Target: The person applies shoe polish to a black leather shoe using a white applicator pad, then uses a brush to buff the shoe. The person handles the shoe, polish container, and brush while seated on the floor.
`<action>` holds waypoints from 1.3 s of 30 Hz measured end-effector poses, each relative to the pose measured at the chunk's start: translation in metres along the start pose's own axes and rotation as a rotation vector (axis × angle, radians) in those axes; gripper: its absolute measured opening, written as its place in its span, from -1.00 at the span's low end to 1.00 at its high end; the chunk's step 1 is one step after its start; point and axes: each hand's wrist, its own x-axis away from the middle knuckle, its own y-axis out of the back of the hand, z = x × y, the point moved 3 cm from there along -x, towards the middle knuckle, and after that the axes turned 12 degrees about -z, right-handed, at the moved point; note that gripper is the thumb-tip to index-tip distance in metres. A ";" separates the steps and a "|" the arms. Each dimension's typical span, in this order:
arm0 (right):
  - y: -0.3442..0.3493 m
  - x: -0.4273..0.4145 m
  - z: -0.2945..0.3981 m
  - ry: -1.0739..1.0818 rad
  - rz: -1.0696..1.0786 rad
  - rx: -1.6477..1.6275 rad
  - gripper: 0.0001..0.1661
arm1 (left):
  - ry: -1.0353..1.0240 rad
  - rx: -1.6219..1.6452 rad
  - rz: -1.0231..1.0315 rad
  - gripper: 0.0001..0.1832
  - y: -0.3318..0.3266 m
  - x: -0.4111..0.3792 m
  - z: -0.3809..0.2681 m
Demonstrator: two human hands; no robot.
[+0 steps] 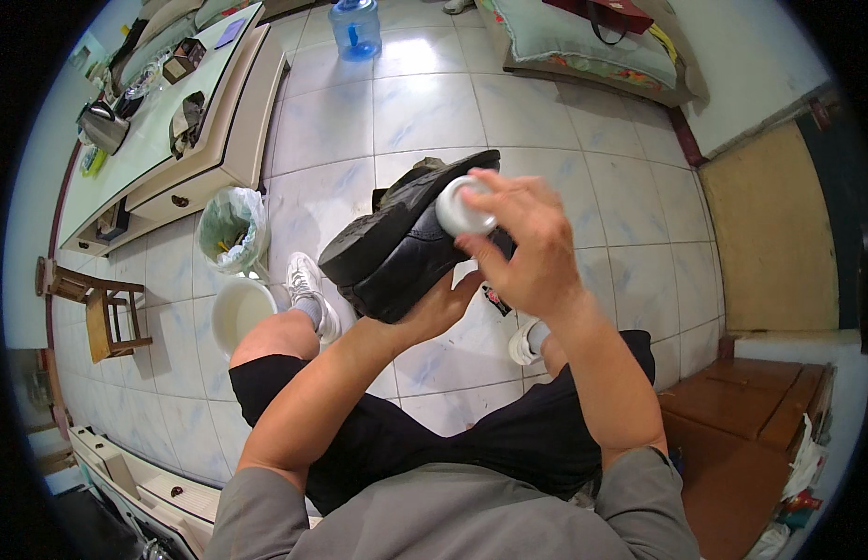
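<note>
A black leather shoe (420, 245) is held up above the floor, tilted on its side, its dark sole facing the upper left. My left hand (441, 304) supports it from below, with the thumb showing and the other fingers largely hidden by the shoe. A round white object (465, 206), perhaps a polish applicator or a lid, is in the fingers of my right hand (528, 234). It lies against the side of the shoe's upper. My right hand is slightly blurred. Behind the shoe, another dark item is mostly hidden.
A lined trash bin (231, 227) and a whitish bucket (243, 315) stand at my left, near a small wooden chair (101, 315). A small dark packet (497, 301) lies on the tiles. A drawer table (154, 161) is at the upper left, a blue water jug (355, 31) farther off.
</note>
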 end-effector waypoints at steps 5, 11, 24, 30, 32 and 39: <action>0.008 -0.001 -0.020 -0.034 -0.048 0.178 -0.45 | 0.104 0.075 0.083 -0.32 0.004 -0.004 -0.004; 0.005 -0.001 0.025 0.049 0.076 -0.256 -0.42 | 0.016 0.107 0.211 -0.24 -0.003 0.010 0.005; 0.011 0.003 -0.064 -0.297 -0.203 0.182 -0.49 | 0.509 0.842 0.060 -0.04 0.001 -0.005 0.007; 0.006 0.004 -0.027 -0.081 -0.144 -0.010 -0.37 | 0.495 0.862 0.040 -0.03 -0.002 -0.002 0.007; 0.009 0.004 -0.034 -0.087 -0.164 0.075 -0.38 | 0.505 0.884 0.042 -0.03 -0.001 -0.001 0.007; 0.009 0.006 -0.053 -0.224 -0.243 0.186 -0.43 | 0.528 1.070 -0.014 -0.03 0.006 -0.007 0.004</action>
